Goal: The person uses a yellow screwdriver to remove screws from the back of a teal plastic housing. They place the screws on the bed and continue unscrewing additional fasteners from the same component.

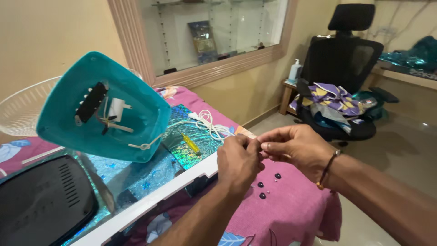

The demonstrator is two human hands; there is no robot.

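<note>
My left hand (237, 163) and my right hand (295, 146) meet in front of me above a pink cloth (291, 209), fingertips pinched together on something too small to make out. To the left stands an upturned teal plastic base (107, 109) with a black terminal block, white wires and a cable tie inside. A white cord (207, 122) runs from it across a shiny holographic sheet (186, 134), where a yellow screwdriver (190, 143) lies. Small black caps (261, 184) and tiny screws lie on the cloth below my hands.
A white plastic strip (154, 200) crosses in front of me, and a black cover (43, 200) sits at lower left. A white fan grille (22, 107) stands behind the base. A black office chair (341, 68) piled with clothes stands at the right.
</note>
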